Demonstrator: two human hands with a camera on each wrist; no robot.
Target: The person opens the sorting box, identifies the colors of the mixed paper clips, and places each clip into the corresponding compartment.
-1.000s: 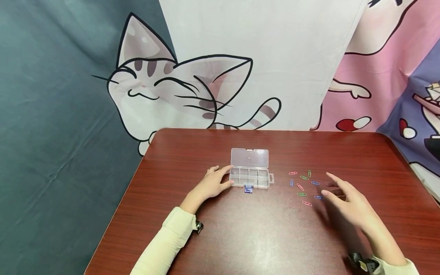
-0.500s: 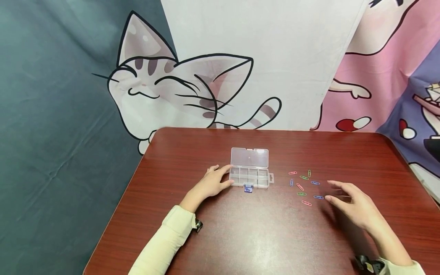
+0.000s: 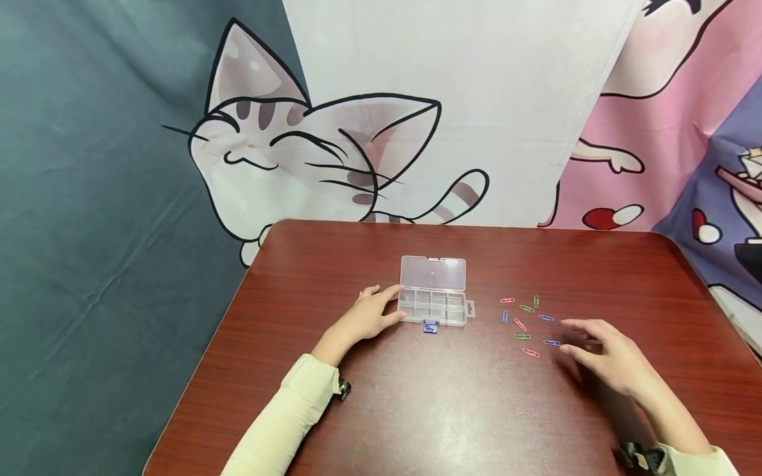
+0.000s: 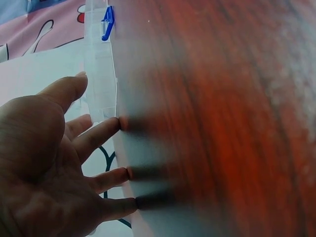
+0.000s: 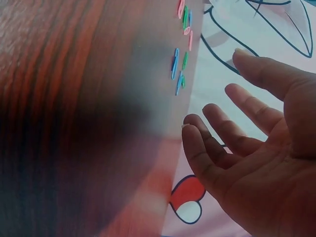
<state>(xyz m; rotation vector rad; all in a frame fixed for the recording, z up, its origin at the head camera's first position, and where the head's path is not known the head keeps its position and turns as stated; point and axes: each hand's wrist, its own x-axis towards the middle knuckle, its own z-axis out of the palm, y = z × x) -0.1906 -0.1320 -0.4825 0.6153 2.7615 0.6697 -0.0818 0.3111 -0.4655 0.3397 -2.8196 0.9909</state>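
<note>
Clear compartment box (image 3: 433, 305) sitting mid-table w/ lid open, left hand (image 3: 364, 318) resting flat, fingers straight, touching its left end; coloured paper clips (image 3: 526, 322) lying scattered to its right; right hand (image 3: 607, 357) hovering just beside them, fingers relaxed & apart, holding nothing; red-brown table (image 3: 452, 410) lying underneath.

- The left hand (image 3: 364, 317) rested on the table (image 3: 452, 410), fingers touching the left end of the clear compartment box (image 3: 433, 305), whose lid stood open.
- The right hand (image 3: 607, 357) hovered, fingers relaxed, just beside the scattered coloured paper clips (image 3: 526, 320).
</note>
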